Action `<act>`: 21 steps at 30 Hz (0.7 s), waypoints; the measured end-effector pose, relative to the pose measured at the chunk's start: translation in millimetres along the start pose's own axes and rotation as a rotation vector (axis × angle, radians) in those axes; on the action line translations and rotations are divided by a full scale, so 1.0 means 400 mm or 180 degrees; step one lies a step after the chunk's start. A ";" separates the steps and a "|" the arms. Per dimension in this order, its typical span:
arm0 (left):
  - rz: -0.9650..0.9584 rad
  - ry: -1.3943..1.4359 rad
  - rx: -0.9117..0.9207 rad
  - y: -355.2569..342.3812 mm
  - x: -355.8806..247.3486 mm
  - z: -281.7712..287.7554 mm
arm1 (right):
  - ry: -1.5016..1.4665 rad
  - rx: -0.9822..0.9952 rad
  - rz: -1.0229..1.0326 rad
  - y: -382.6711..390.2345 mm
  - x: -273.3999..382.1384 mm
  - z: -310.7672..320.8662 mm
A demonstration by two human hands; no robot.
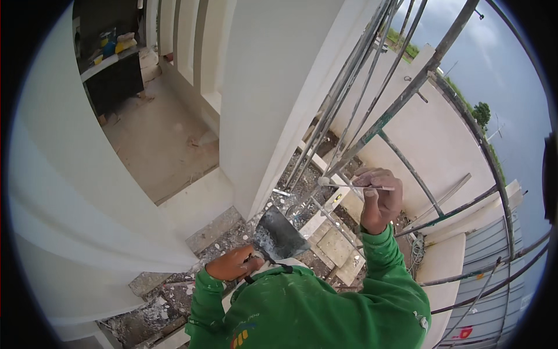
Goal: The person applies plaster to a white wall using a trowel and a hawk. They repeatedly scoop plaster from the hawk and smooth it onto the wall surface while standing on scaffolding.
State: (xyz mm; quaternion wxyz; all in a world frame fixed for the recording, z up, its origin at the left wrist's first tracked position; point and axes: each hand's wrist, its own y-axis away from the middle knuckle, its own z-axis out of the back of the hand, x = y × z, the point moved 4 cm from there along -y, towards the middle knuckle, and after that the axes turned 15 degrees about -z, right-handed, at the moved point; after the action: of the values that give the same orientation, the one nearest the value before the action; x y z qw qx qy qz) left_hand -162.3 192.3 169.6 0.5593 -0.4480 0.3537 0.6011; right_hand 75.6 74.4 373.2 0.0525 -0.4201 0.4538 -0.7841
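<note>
Lower centre: left hand (232, 264) closed round handle of grey trowel (280, 232), blade tilted, flecked white; right hand (379, 200) just right of centre, pinching thin putty knife (356, 186) level; best kept flat, strokes light; far upper left: yellow and blue containers (113, 43) on dark bench (113, 78); lower right: small red sign (465, 333).

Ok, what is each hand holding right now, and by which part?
The left hand grips the dark trowel by its handle end. The right hand holds a thin putty knife by one end, pinched in the fingers.
</note>
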 end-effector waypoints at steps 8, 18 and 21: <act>-0.0959 0.1731 0.0512 -0.056 -0.025 -0.042 | -0.0672 0.1767 -0.2821 0.130 -0.200 -0.160; -0.0417 0.0987 -0.0995 -0.136 -0.066 0.012 | 0.2396 -0.0139 -0.1407 0.172 -0.144 0.054; 0.0075 0.1024 -0.1548 -0.243 -0.063 -0.047 | 0.2924 0.0886 -0.0343 0.220 -0.133 -0.011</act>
State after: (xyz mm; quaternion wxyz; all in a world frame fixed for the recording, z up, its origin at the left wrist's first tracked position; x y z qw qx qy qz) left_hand -64.1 178.0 194.0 0.3652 -0.6543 0.2886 0.5960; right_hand 80.2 50.6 273.2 -0.1383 -0.0422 0.2984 -0.9434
